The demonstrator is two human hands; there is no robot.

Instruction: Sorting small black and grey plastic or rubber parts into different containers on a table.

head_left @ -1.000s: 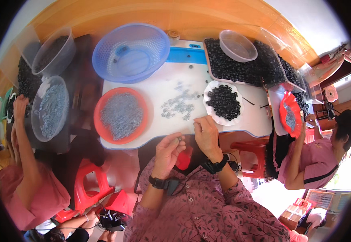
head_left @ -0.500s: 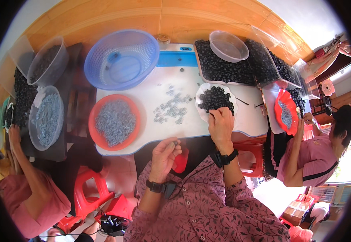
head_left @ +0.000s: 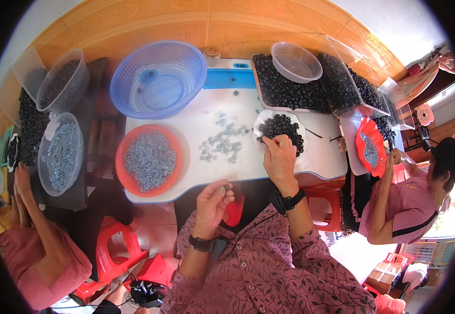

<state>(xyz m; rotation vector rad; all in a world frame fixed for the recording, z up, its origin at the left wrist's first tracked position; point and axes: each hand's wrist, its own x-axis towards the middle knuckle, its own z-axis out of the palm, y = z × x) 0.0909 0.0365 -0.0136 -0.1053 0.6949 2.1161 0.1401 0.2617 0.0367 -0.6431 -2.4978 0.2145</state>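
My left hand (head_left: 212, 206) is closed near the table's front edge, pinching a small black ring-shaped part (head_left: 226, 187) between thumb and fingertips. My right hand (head_left: 281, 161) reaches over the near left rim of a white scalloped plate (head_left: 259, 118). Its thumb and fingers are pinched together; whatever is between them is too small to make out. Black ring-shaped parts (head_left: 285, 126) are heaped in the plate. Left of it, small clear pieces (head_left: 222, 144) lie scattered on the white tabletop (head_left: 196, 175).
An orange-red bowl (head_left: 175, 172) of clear pieces stands at the left, with a blue basket (head_left: 116, 89) behind it. A tray of black parts (head_left: 285, 94) carries a clear bowl (head_left: 298, 78). Co-workers sit on both sides; the right one is beside a red dish (head_left: 366, 125).
My right hand has drawn slightly left and back, from over the black parts to the plate's near left rim. The left hand stays nearly still, holding the black ring-shaped part.
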